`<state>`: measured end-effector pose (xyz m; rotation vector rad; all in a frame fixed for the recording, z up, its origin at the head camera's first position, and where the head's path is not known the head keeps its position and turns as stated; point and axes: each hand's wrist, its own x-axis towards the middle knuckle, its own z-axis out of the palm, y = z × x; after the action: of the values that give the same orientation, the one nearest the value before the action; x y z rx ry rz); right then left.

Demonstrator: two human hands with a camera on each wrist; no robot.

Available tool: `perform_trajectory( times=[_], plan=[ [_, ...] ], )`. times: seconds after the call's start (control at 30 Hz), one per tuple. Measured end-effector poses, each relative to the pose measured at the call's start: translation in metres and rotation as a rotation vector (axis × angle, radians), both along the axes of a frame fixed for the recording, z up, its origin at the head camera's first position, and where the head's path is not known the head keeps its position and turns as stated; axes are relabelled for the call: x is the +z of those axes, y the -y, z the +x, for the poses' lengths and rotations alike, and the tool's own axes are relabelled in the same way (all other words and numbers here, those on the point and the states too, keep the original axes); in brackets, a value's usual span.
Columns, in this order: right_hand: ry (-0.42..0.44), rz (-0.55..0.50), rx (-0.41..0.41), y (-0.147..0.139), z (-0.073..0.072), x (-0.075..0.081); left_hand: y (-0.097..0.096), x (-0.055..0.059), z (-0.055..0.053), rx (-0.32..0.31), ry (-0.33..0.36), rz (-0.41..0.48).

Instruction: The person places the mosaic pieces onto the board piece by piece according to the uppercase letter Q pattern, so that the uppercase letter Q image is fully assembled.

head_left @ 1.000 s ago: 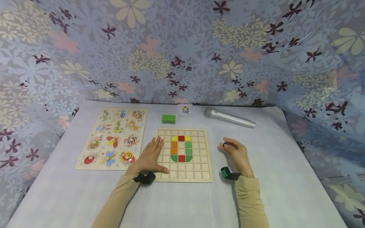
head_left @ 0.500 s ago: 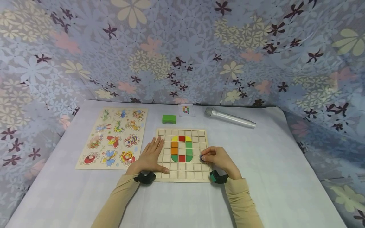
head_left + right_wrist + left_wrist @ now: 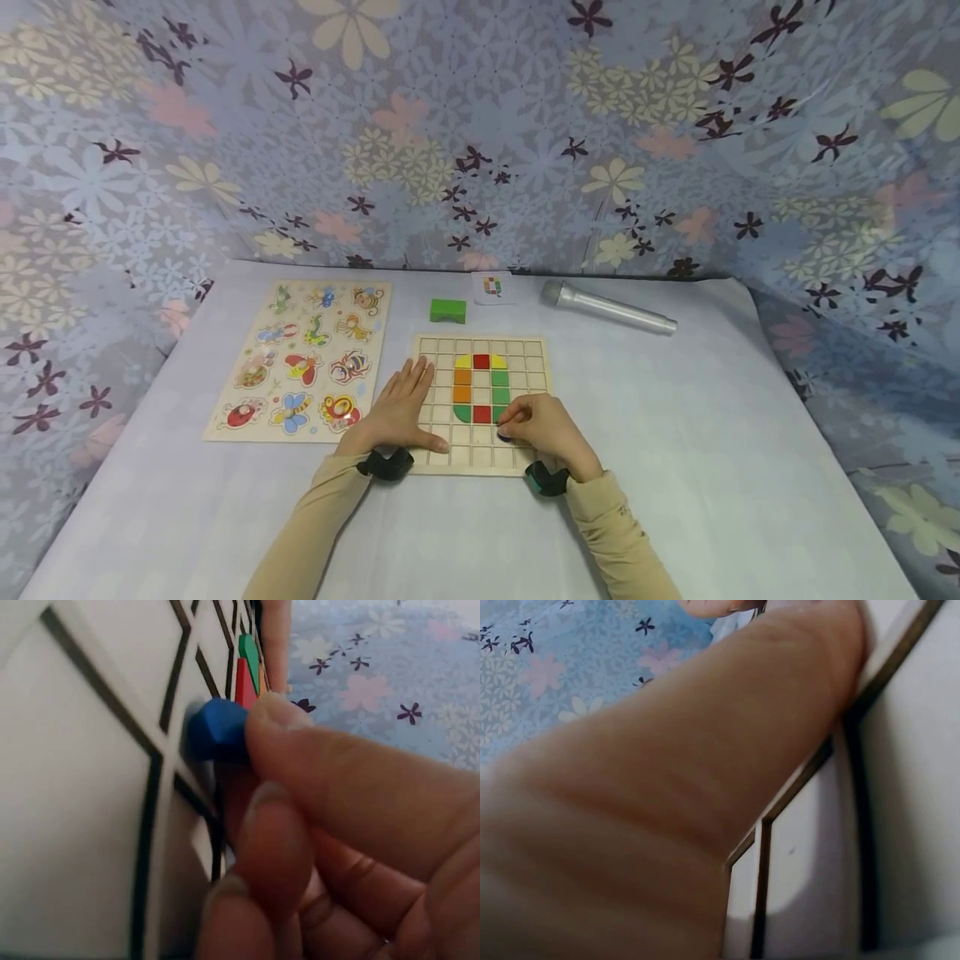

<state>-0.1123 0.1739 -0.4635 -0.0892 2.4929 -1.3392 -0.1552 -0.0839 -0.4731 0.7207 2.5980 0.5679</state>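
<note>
My right hand point(image 3: 542, 427) pinches a small blue block point(image 3: 217, 731) between thumb and fingers, right at the surface of the wooden grid board point(image 3: 536, 375). In the head view the block is mostly covered by the fingertips, just below the lower right corner of a ring of coloured tiles. That ring has yellow corners at the top, red tiles point(image 3: 482, 362), orange tiles point(image 3: 462, 386) on the left and green tiles point(image 3: 500, 387) on the right. My left hand point(image 3: 393, 417) rests flat on the board's left side, fingers spread. Its thumb fills much of the left wrist view.
An insect puzzle board point(image 3: 300, 358) lies at the left. Behind the grid board are a green notched block point(image 3: 447, 311), a small card point(image 3: 492, 288) with a coloured tile pattern, and a silver microphone point(image 3: 611, 308). A floral cloth hangs behind the table.
My right hand has moved left from the table beside the grid board onto the board, carrying the blue block to below the tile ring. The left hand has stayed in place.
</note>
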Motion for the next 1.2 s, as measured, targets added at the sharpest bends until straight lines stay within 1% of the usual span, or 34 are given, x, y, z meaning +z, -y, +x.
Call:
perform_trajectory(
  times=[0.13, 0.23, 0.33, 0.43, 0.53, 0.63, 0.7, 0.73, 0.8, 0.87, 0.93, 0.97, 1.03, 1.13, 1.2],
  plan=[
    [-0.014, 0.040, -0.047, 0.003, 0.005, -0.001, -0.002, -0.003, 0.000, -0.013, 0.002, -0.008],
    [-0.062, 0.095, -0.059, 0.006, 0.008, -0.002, -0.003, -0.004, 0.000, -0.022, 0.006, -0.007],
    [-0.100, 0.129, -0.069, 0.007, 0.009, -0.003, -0.005, -0.003, 0.000, -0.024, 0.007, 0.016],
    [-0.100, 0.123, -0.073, 0.004, 0.008, -0.002, -0.006, -0.002, 0.001, -0.022, 0.008, 0.034],
    [-0.119, 0.116, -0.090, -0.007, 0.005, 0.003, -0.008, -0.004, 0.001, -0.029, 0.016, 0.020],
    [-0.195, 0.149, -0.117, -0.027, 0.000, 0.014, -0.009, 0.001, 0.001, -0.025, 0.008, -0.005],
    [-0.285, 0.231, -0.118, -0.044, -0.003, 0.023, -0.009, 0.008, 0.001, -0.004, -0.014, -0.023],
    [-0.332, 0.282, -0.113, -0.053, -0.004, 0.027, -0.009, 0.013, 0.001, 0.009, -0.048, -0.037],
    [-0.436, 0.392, -0.102, -0.070, -0.006, 0.033, -0.007, 0.025, 0.001, 0.051, -0.146, -0.081],
    [-0.533, 0.516, -0.094, -0.086, -0.008, 0.034, 0.000, 0.035, -0.001, 0.102, -0.290, -0.145],
    [-0.584, 0.610, -0.102, -0.100, -0.010, 0.031, 0.008, 0.043, -0.001, 0.166, -0.429, -0.206],
    [-0.593, 0.651, -0.113, -0.106, -0.011, 0.028, 0.013, 0.046, -0.002, 0.199, -0.486, -0.222],
    [-0.572, 0.719, -0.131, -0.116, -0.011, 0.023, 0.023, 0.050, -0.004, 0.255, -0.580, -0.226],
    [-0.503, 0.760, -0.157, -0.125, -0.010, 0.019, 0.034, 0.050, -0.004, 0.324, -0.664, -0.185],
    [-0.465, 0.766, -0.164, -0.128, -0.009, 0.018, 0.041, 0.047, -0.004, 0.354, -0.710, -0.157]
  ],
)
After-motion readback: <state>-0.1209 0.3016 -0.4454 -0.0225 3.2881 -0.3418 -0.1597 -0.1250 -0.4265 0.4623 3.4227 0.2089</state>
